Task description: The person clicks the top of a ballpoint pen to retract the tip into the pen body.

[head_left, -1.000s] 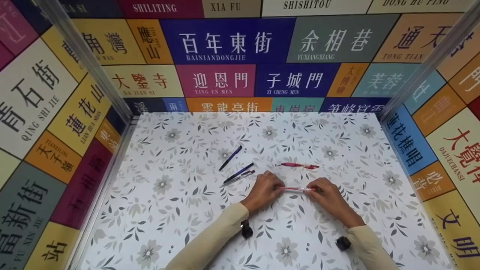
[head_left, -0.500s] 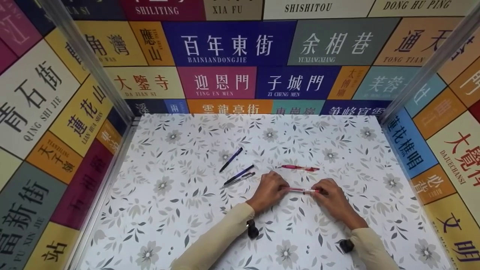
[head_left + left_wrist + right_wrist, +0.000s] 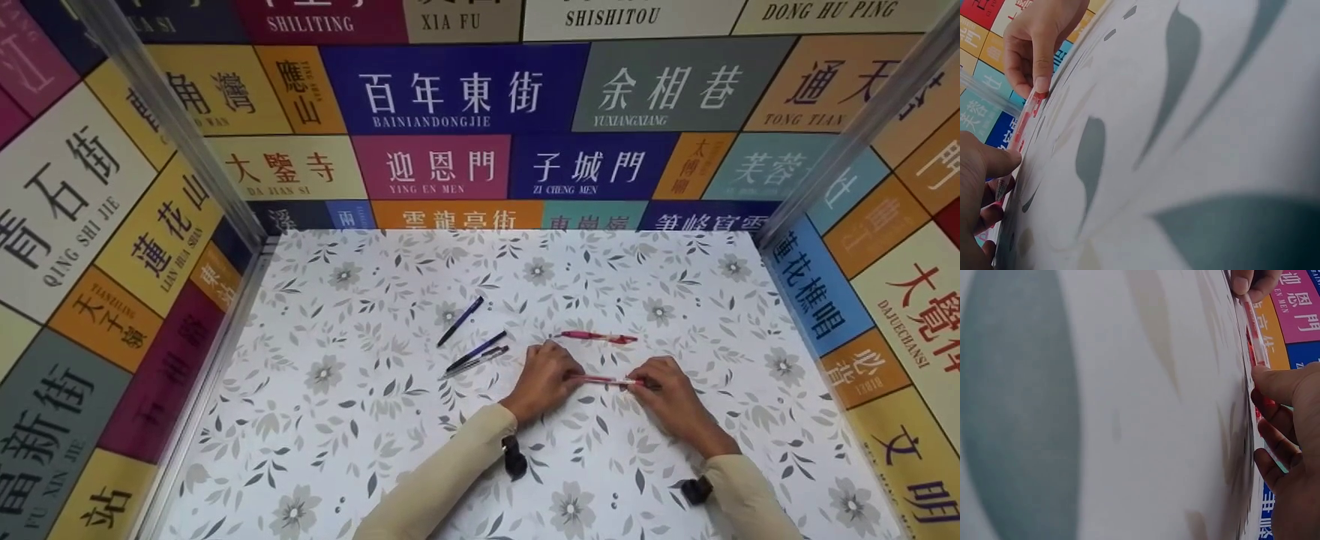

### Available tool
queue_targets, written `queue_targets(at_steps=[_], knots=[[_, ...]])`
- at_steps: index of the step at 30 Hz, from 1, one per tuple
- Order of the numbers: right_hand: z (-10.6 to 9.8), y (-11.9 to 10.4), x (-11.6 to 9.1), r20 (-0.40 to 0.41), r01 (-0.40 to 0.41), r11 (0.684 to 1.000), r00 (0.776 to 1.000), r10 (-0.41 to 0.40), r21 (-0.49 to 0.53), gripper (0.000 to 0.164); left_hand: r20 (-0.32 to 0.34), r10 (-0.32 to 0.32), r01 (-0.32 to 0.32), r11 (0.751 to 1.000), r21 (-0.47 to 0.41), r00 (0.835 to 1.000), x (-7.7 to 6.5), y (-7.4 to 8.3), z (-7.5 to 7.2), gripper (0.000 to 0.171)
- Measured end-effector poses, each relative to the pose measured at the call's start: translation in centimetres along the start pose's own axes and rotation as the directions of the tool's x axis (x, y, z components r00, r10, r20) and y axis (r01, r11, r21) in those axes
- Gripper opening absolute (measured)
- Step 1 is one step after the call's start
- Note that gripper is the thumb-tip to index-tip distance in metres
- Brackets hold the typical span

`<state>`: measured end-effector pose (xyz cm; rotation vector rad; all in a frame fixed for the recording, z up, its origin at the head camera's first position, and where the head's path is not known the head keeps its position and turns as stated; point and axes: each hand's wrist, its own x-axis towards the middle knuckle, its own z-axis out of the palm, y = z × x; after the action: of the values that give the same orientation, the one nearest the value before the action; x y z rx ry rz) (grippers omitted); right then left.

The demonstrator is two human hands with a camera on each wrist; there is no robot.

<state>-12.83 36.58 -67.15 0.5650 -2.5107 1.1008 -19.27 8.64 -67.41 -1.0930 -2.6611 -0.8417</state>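
A slim clear-barrelled pen with red inside (image 3: 609, 380) is held level just above or on the table, between my two hands. My left hand (image 3: 546, 381) pinches its left end between thumb and fingers. At the other end, the thumb and fingers of my right hand (image 3: 671, 397) grip it. In the left wrist view the pen (image 3: 1021, 128) spans from the near left hand (image 3: 982, 180) to the right hand (image 3: 1039, 45). A second red pen (image 3: 598, 337) lies just beyond the hands. Both pen ends are partly covered by fingers.
Left of my hands lie two dark blue pens, one farther back (image 3: 460, 321) and one nearer (image 3: 477, 352), with a clear pen (image 3: 478, 361) close beside the nearer one. The flower-patterned table (image 3: 360, 450) is bounded by colourful sign-printed walls (image 3: 457, 90).
Both hands have shifted slightly to the right, carrying the clear red pen between them. The other pens have stayed where they lay.
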Motion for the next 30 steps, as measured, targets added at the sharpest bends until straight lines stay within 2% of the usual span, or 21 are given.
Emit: queue_targets(at_steps=[8, 14, 21, 30], knots=[[-0.2, 0.9, -0.3, -0.001, -0.056, 0.998, 0.998, 0.056, 0.012, 0.021, -0.015, 0.012, -0.012, 1.000, -0.009, 1.000, 0.2, -0.2, 0.6, 0.016], [-0.3, 1.4, -0.2, -0.016, -0.065, 0.998, 0.998, 0.065, 0.006, 0.022, -0.022, 0.010, -0.011, 0.999, -0.031, 1.000, 0.6, -0.3, 0.8, 0.016], [-0.8, 1.3, 0.1, -0.007, -0.098, 0.995, 0.995, 0.098, 0.002, 0.020, -0.020, -0.011, 0.010, 1.000, -0.026, 1.000, 0.9, -0.5, 1.3, 0.015], [-0.7, 0.9, 0.1, 0.006, -0.147, 0.989, 0.989, 0.147, 0.014, 0.024, 0.003, -0.030, 0.030, 0.999, -0.015, 1.000, 0.7, -0.5, 1.1, 0.021]])
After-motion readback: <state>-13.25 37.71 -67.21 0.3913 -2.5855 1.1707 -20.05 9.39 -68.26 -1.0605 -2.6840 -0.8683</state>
